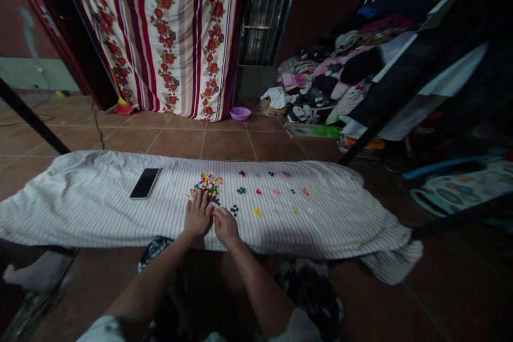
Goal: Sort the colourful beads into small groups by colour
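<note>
A heap of small multicoloured beads lies on the striped cloth in front of me. My left hand rests flat on the near edge of this heap, fingers stretched out. Close beside it, my right hand is closed, its thumb and forefinger pinched at the heap's near right edge; what they hold, if anything, is too small to make out. To the right lie little groups sorted by colour, among them black beads, green beads, yellow beads, red beads and pink beads.
A dark-screened phone lies left of the heap on the striped cloth. Dark bars of a frame slant down on both sides. Beyond, a floral curtain, a purple basin and a pile of clothes are on the tiled floor.
</note>
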Available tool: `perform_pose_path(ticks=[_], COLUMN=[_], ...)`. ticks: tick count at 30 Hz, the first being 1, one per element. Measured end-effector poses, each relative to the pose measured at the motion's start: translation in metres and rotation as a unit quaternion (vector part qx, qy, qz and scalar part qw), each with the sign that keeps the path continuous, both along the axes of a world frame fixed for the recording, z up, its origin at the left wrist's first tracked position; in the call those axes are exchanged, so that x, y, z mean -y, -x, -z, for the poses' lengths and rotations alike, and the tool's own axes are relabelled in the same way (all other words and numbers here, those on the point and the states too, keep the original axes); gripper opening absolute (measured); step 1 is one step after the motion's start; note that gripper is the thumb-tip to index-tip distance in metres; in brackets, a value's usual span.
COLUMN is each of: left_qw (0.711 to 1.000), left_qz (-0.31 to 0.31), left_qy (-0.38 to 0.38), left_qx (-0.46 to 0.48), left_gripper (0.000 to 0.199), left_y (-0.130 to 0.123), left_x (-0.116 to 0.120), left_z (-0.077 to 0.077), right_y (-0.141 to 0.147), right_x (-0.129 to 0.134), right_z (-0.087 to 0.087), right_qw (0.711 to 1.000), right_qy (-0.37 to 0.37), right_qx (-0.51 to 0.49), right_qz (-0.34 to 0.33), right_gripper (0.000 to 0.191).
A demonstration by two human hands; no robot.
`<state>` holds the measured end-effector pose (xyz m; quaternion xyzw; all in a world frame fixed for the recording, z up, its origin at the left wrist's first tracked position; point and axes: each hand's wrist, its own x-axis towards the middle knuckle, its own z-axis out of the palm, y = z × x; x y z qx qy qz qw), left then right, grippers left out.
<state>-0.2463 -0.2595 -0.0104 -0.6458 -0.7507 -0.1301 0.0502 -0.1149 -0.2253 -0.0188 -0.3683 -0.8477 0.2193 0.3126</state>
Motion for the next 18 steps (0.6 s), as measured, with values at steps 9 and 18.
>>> perform_pose_path(ticks=[9, 18], left_qw=[0.983, 0.988], left_qz=[0.049, 0.071], left_qy=[-0.177, -0.138], left_qx=[-0.001, 0.016], left_gripper=[0.049, 0.045], left_y=[0.017, -0.002], left_x=[0.063, 0.048], left_z=[0.045, 0.037], right_y=[0.004, 0.003], right_x=[0.005, 0.001], right_z=[-0.008, 0.001], right_qw=[0.997, 0.996], right_qy=[0.006, -0.013], right_qx=[0.072, 0.083], right_qz=[0.007, -0.01], right_gripper=[0.043, 0.052])
